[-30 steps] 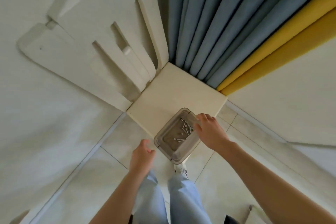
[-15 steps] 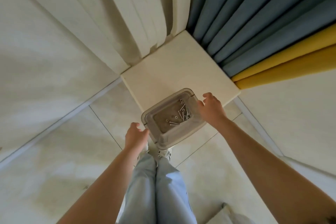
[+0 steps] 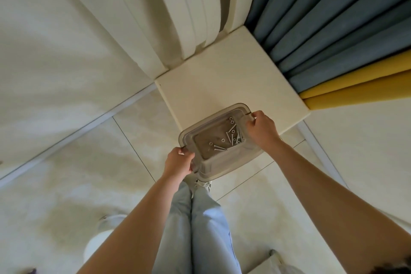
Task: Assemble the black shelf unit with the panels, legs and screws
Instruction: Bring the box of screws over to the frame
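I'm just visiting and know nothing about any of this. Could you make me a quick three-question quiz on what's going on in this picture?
1. True or false: only one hand holds the clear box.
2. What lies inside the box? A. screws B. coins C. pencils
3. Fill in: beside the blue curtain hangs a ___ one.

Key
1. False: the left hand and the right hand both grip its ends.
2. A.
3. Yellow: the yellow curtain.
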